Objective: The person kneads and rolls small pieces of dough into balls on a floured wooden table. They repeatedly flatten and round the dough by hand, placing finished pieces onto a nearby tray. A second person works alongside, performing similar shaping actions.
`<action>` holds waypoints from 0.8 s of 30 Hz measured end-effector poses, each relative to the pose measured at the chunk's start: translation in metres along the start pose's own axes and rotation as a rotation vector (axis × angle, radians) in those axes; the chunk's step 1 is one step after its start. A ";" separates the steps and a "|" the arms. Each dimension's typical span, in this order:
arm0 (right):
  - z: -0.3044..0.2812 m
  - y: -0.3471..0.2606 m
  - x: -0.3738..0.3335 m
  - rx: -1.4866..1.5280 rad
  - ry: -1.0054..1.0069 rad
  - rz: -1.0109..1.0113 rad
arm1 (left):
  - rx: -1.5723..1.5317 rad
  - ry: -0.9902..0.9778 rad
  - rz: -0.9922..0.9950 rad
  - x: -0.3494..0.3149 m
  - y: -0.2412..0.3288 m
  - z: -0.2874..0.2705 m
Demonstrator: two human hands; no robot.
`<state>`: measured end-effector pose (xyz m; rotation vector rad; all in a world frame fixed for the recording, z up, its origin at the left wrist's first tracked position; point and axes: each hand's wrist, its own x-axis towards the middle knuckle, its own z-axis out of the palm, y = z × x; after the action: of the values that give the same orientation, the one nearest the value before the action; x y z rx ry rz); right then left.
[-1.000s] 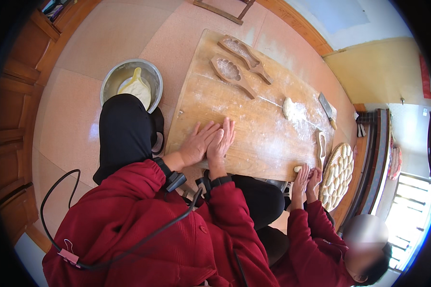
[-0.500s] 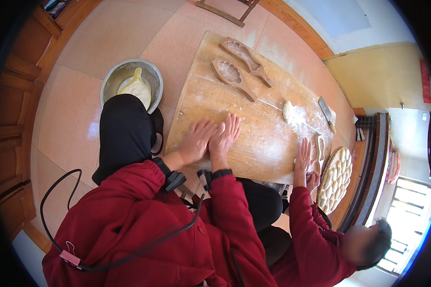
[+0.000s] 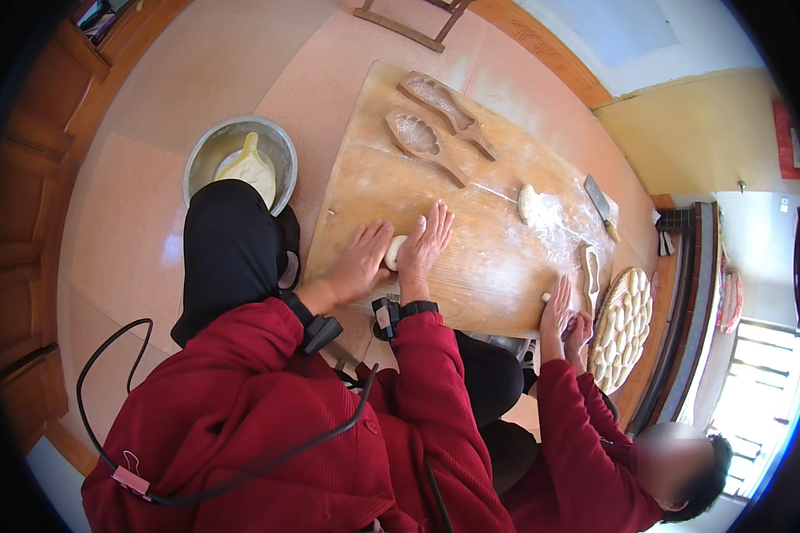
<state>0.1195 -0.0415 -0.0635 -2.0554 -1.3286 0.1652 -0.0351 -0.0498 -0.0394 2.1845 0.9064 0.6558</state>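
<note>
A small white dough ball [image 3: 395, 253] sits on the near part of the floured wooden board [image 3: 364, 169], between my two hands. From its left side my left hand [image 3: 357, 265] touches it, fingers stretched out and slanting up to the right. My right hand [image 3: 425, 242] stands on edge against its other side, with long straight fingers pointing away from me. Neither hand wraps round the dough; the palms partly cover it. Farther off on the board lie two carved wooden moulds [image 3: 418, 138] [image 3: 440, 98] with handles.
At the left stands a metal basin [image 3: 287, 164] with a yellow scoop and pale flour. Across the board lie a dough lump [image 3: 526, 206], a cleaver [image 3: 597, 197] and another mould [image 3: 591, 271]. A co-worker's hands [image 3: 560, 311] work at the right, beside a round tray [image 3: 615, 298] of shaped dough pieces.
My hands have parted from lying nearly together, and the dough ball now shows between them. My right hand has shifted slightly right. The co-worker's hands have moved a little nearer.
</note>
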 end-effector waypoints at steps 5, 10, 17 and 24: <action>-0.014 -0.009 -0.026 0.384 -0.163 0.012 | 0.018 -0.022 0.109 -0.004 -0.007 -0.003; -0.011 -0.009 -0.033 0.113 -0.097 0.010 | -0.028 -0.014 0.085 -0.003 -0.009 0.004; -0.010 -0.009 -0.015 0.383 -0.139 0.075 | -0.062 0.007 0.024 0.001 -0.003 -0.004; -0.006 -0.007 -0.023 0.036 -0.009 -0.028 | -0.089 0.092 0.005 -0.001 -0.006 0.001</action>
<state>0.1063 -0.0619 -0.0600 -2.0072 -1.3503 0.1845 -0.0374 -0.0481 -0.0446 2.0930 0.9011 0.7897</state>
